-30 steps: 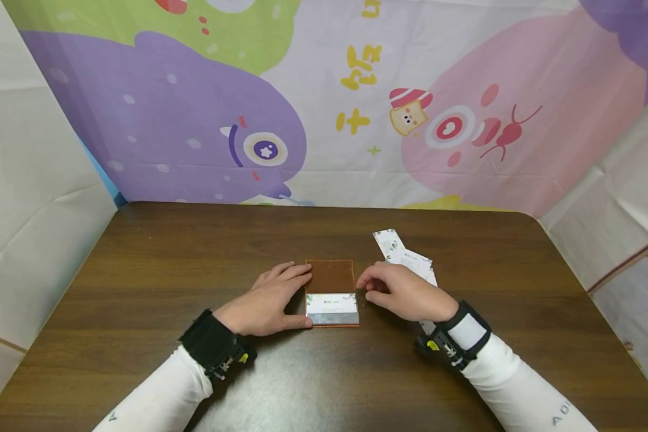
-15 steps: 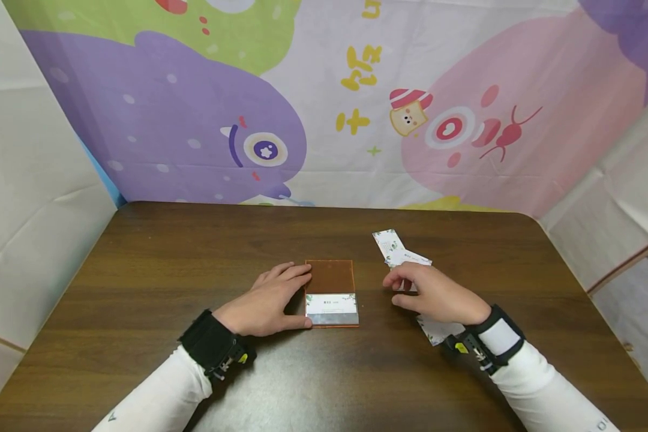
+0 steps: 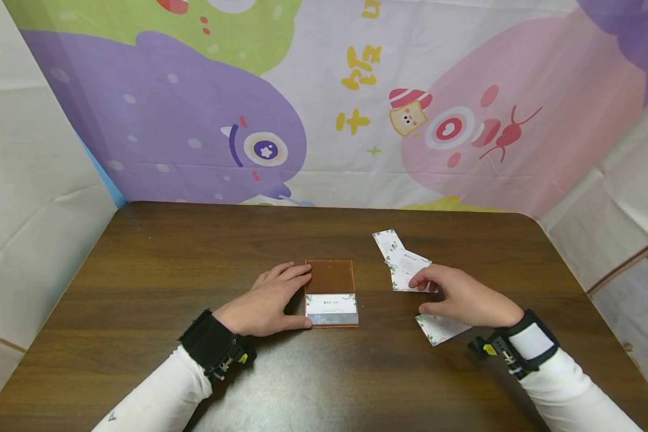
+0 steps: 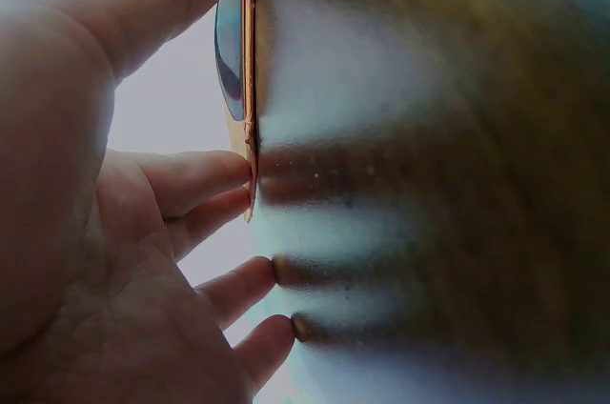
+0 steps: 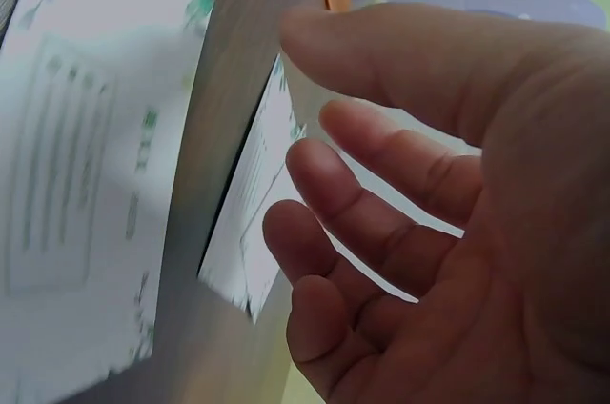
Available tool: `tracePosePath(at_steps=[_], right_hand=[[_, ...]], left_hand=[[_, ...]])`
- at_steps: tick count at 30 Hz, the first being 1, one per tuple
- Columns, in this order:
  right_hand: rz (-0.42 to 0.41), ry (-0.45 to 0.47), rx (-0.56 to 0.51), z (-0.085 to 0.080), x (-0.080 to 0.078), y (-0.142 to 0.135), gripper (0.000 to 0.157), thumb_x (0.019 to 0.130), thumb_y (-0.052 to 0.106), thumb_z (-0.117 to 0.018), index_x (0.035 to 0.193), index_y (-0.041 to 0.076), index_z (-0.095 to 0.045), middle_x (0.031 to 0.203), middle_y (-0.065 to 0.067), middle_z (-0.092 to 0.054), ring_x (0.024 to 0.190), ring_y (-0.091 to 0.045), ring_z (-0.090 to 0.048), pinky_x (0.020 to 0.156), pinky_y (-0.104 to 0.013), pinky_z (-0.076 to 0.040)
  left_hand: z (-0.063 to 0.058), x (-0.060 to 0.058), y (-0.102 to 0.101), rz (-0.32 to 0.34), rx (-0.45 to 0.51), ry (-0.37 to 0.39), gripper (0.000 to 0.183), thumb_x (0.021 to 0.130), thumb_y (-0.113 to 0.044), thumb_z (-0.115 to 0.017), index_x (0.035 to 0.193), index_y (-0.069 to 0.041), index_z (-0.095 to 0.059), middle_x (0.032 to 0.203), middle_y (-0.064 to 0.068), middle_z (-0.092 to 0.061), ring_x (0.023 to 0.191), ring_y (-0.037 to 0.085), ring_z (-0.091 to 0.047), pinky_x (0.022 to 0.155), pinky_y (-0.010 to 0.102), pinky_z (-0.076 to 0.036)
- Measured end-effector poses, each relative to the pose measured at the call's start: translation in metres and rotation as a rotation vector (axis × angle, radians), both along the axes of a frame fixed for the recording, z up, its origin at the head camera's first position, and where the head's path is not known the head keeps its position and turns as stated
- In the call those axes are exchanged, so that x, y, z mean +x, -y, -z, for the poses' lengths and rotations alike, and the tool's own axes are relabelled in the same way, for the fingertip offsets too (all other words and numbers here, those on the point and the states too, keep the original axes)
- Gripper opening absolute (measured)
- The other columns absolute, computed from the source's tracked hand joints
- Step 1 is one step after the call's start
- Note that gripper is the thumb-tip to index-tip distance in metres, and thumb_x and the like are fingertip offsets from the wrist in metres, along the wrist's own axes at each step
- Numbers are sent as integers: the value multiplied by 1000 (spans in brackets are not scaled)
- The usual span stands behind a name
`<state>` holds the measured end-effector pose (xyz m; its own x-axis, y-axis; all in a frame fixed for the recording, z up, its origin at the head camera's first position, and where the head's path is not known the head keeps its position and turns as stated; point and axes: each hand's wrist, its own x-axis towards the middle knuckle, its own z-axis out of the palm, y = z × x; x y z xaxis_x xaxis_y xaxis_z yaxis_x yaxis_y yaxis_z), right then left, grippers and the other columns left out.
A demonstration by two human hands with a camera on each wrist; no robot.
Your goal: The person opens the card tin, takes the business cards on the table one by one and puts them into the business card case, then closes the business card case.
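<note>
A: What are the fingers doing?

B: On the left hand (image 3: 264, 306) they're straight and spread, with thumb and forefinger touching the left side of an orange-edged brown card holder (image 3: 329, 276). On the right hand (image 3: 467, 297) they're loosely curled over some cards, holding nothing.

A: Where exactly is the holder?

B: Flat on the table (image 3: 194, 258), between the hands. A white leaf-trimmed card (image 3: 330, 303) sits in its near half, above a grey band.

A: And the loose ones?

B: The far card (image 3: 387, 241) and the middle card (image 3: 408, 273) overlap, right of the holder. The near card (image 3: 440, 330) lies partly under the right hand.

A: Any legible writing?

B: The cards carry small green print, too tiny to read here; the right wrist view shows a framed block of lines, blurred. On the curtain (image 3: 351, 174) behind, yellow characters run sideways among cartoon creatures, and I can't make them out.

A: What's changed?

B: A second ago the right fingers were just beside the holder; now they've shifted right, uncovering more of the middle and near cards. The left hand and holder have stayed put.
</note>
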<state>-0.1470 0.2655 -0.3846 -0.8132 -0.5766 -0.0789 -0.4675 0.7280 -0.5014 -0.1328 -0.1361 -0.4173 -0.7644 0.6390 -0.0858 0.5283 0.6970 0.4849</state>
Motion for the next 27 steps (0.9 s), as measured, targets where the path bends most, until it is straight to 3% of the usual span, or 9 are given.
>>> tracePosePath(at_steps=[14,27], right_hand=[[24,68,73,-2,4,-32,47,84,20,-93,124,9,-70,115,1,-68,107,-21,-62,95,-47,-53],[-21,30,108,1,11,-51,57,79,26,-96,128,13,-72,121,4,-66,112,-23,-57,94,-42,-50]], left_hand=[[-1,0,-1,1,-2,1,88,97,-50,-76,162,-2,-42,171,13,-33,158,43,-21,121,68,-24],[-2,0,0,-5,-5,-10,89,97,-50,-76,162,-1,-42,170,13,-34,158,43,-21,121,67,-24]])
